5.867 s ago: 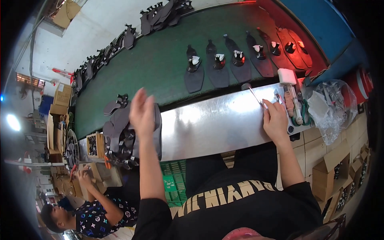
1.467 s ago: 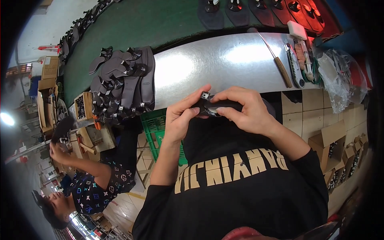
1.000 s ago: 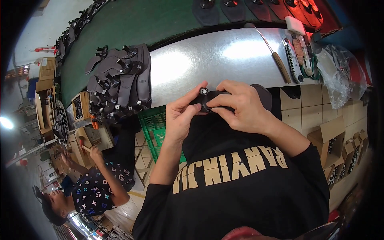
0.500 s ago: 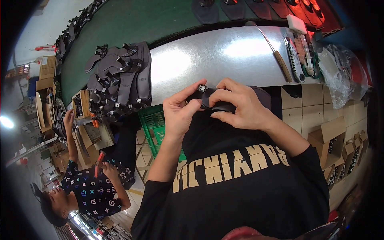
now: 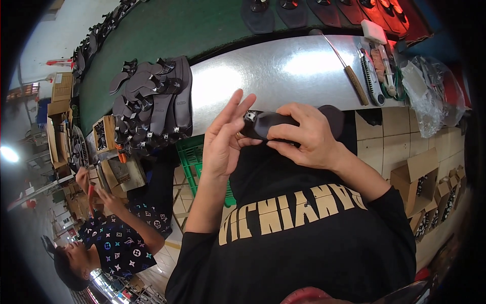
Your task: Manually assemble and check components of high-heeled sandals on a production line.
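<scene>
Beyond our metal counter point(image 5: 273, 76), a sandal row point(image 5: 324, 14) already lies upper right; our right hand point(image 5: 310, 136) pinches one unplaced sandal point(image 5: 276, 120), our left hand point(image 5: 223, 139) spread at its tip, a sandal pile point(image 5: 160, 107) mid-left.

White glare bleached two patches of the metal tabletop point(image 5: 253, 91) at upper centre, while red light tinted the sandals point(image 5: 375, 14) at upper right. A lamp point(image 5: 8, 154) blew out at the left edge, where lines bowed into the dark fisheye rim; at centre, the left hand point(image 5: 221, 144) and right hand point(image 5: 311, 137) looked clear.

white wall point(image 5: 61, 38) | beige tiled floor point(image 5: 396, 124) | shiny metal worktop point(image 5: 273, 76) | bright lamp point(image 5: 8, 154)
</scene>
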Demonstrator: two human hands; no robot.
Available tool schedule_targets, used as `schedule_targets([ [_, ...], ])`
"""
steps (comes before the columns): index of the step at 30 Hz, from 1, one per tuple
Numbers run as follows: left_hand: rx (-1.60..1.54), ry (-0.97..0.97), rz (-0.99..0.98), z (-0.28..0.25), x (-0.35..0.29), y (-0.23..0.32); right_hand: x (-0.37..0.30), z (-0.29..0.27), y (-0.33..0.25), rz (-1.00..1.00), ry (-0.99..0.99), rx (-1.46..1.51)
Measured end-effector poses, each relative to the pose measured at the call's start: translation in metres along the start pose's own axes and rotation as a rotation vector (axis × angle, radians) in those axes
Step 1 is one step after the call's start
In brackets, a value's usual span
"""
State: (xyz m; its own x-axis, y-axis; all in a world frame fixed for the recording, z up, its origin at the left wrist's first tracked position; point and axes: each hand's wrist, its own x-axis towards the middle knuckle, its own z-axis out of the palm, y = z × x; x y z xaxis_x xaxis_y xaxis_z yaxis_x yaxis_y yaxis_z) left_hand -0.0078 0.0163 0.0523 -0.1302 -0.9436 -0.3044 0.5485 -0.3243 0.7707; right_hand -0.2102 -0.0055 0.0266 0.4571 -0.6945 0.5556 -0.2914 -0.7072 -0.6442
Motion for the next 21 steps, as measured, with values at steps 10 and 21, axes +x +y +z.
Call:
schedule_targets([
  [10, 0.421, -0.096, -0.199, -0.009, 0.001, 0.002, -0.006, -0.005, -0.005, 0.18, 0.018, 0.079],
  [21, 0.605, 0.001, -0.181, 0.0, -0.003, -0.008, -0.009, 0.0, -0.001, 0.255, -0.04, 0.132],
])
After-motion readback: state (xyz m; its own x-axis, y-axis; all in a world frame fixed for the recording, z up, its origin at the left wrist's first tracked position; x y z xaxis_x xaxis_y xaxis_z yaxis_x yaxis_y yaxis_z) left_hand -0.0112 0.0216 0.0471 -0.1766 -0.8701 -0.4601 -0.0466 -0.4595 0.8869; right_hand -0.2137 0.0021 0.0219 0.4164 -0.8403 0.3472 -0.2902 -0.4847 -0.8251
